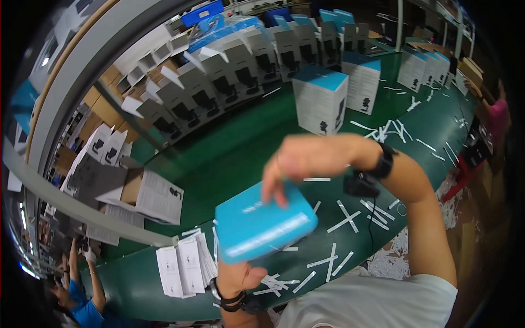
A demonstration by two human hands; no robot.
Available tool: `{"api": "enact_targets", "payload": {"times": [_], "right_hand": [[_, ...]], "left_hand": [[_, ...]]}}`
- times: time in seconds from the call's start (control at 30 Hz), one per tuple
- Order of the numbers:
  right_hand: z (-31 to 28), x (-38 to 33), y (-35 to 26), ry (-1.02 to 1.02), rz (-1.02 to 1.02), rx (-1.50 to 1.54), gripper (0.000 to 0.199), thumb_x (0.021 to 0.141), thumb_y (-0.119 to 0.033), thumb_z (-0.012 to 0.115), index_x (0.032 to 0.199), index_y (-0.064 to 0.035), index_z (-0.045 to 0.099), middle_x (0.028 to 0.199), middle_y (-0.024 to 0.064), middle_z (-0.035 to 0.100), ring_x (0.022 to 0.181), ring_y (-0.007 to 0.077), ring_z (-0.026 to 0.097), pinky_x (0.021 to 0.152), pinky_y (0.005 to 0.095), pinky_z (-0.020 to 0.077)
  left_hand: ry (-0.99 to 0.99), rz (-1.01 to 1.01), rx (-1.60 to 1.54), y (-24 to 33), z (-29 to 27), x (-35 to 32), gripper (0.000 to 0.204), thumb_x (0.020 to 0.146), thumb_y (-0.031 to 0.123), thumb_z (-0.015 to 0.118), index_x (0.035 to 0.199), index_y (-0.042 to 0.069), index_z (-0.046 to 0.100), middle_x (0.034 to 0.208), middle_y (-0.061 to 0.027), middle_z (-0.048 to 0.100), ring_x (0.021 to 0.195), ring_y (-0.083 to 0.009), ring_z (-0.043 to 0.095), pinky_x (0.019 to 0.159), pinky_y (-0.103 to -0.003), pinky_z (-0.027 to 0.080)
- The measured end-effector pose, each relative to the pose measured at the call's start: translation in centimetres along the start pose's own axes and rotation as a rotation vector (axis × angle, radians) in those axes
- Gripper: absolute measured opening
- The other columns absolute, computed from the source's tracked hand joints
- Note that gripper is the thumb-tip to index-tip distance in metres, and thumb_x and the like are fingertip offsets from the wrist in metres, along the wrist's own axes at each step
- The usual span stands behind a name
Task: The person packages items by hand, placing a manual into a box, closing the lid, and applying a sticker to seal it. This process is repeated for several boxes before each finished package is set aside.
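Note:
A box with a blue top is tilted above the near conveyor edge, its light lettering blurred by motion. My left hand is at its near lower corner; the thumb shows below the edge, and the other fingers are hidden by the box. From the far side my right hand reaches over, fingers bent down against the blue top. Blur hides whether those fingers are apart or pinched. Both wrists wear dark straps, and a small black device with a cable hangs by the right one.
White paper strips lie scattered on the green surface. Printed leaflets are stacked left of my left hand. Open white boxes line the far side; closed blue-topped boxes stand right of them. A metal post crosses the left. Other people work at both sides.

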State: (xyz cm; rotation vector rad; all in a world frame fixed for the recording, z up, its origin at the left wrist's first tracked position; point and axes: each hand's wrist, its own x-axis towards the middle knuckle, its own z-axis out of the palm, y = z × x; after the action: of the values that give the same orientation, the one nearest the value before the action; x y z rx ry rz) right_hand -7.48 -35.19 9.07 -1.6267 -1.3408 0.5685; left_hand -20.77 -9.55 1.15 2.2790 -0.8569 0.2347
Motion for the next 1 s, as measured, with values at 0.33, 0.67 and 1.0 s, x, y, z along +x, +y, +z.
{"api": "enact_targets", "payload": {"times": [0.33, 0.67, 1.0], "right_hand": [[7.8, 2.4, -0.7, 0.385, -0.261, -0.785, 0.018, 0.083, -0.022, 0.071, 0.087, -0.0101, 0.058, 0.078, 0.0020, 0.056, 0.065, 0.0214, 0.058, 0.054, 0.0335, 0.0459], [9.4, 3.0, -0.6, 0.521, -0.270, -0.878, 0.022, 0.080, -0.020, 0.074, 0.078, -0.0104, 0.054, 0.074, 0.0018, 0.051, 0.061, 0.0183, 0.054, 0.048, 0.0316, 0.0410], [9.0, 3.7, 0.3, 0.274, -0.404, -0.470, 0.027, 0.076, -0.027, 0.071, 0.078, -0.0054, 0.054, 0.079, 0.0104, 0.059, 0.072, 0.0307, 0.061, 0.058, 0.0412, 0.0462]], "left_hand": [[0.455, -0.128, -0.636, 0.3, 3.1, -1.1, 0.032, 0.081, 0.013, 0.074, 0.107, -0.001, 0.064, 0.097, -0.0085, 0.068, 0.083, -0.0171, 0.064, 0.073, -0.029, 0.050], [0.469, -0.147, -0.673, -0.6, 3.0, -2.1, 0.038, 0.080, 0.014, 0.076, 0.112, -0.002, 0.063, 0.100, -0.0106, 0.069, 0.087, -0.0165, 0.066, 0.075, -0.028, 0.051], [0.393, -0.450, -0.394, -4.7, 2.9, -7.0, 0.038, 0.099, 0.017, 0.055, 0.129, -0.007, 0.058, 0.124, -0.0134, 0.064, 0.110, -0.0340, 0.061, 0.098, -0.045, 0.047]]}}
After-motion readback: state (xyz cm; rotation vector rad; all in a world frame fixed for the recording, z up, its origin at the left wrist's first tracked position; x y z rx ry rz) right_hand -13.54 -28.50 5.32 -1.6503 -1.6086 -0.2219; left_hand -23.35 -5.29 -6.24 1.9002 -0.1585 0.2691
